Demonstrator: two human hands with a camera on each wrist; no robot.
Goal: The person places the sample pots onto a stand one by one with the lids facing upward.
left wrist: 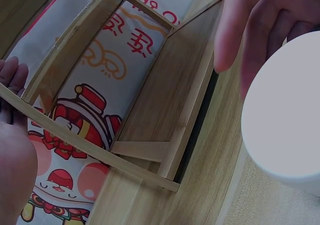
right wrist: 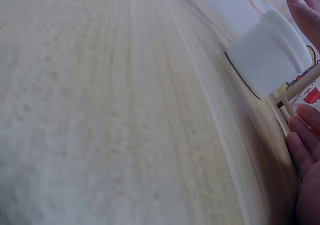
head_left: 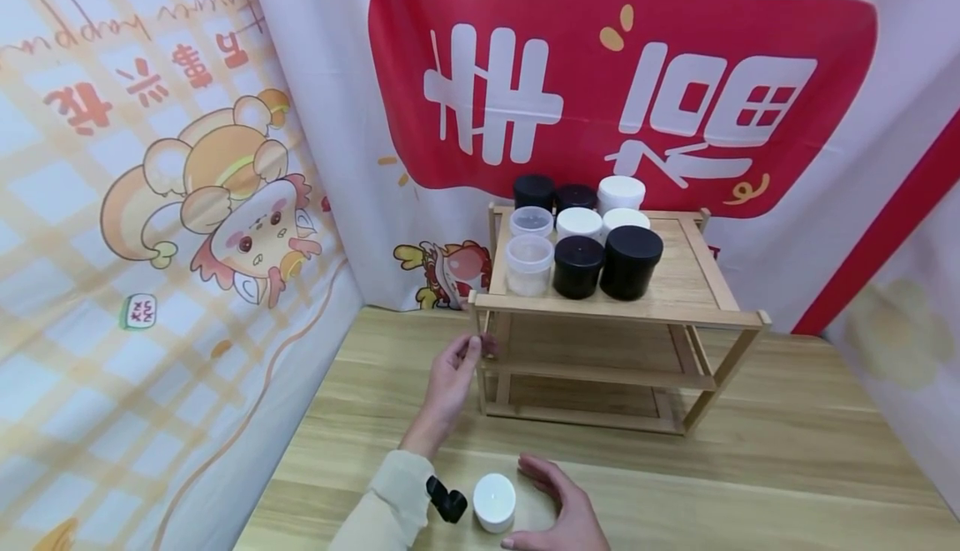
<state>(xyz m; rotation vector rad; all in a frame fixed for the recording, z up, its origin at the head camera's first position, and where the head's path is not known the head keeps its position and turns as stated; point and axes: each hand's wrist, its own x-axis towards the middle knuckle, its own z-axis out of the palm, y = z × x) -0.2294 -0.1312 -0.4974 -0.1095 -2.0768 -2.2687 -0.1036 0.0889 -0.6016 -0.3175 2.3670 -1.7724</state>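
Observation:
A small wooden rack [head_left: 592, 309] stands on the table. My left hand [head_left: 450, 372] grips its left front post, thumb on the near side and fingertips showing beyond it. In the left wrist view that hand [left wrist: 15, 150] appears at the left edge, with the post [left wrist: 90, 145] crossing its fingers. A white lidded jar [head_left: 494, 503] sits upright on the table, beside the left forearm. To its right my right hand [head_left: 562, 509] is spread, thumb and fingers apart and curved toward the jar without holding it. In the right wrist view the jar [right wrist: 267, 55] stands between thumb and fingers.
On the rack's top shelf stand several jars: black lidded ones [head_left: 632, 262], white lidded ones [head_left: 621, 192] and clear ones [head_left: 528, 265]. The jars occupy its left part. Printed cloth [head_left: 322, 117] hangs behind and at the sides. A black wrist camera [head_left: 446, 499] sits on the left sleeve.

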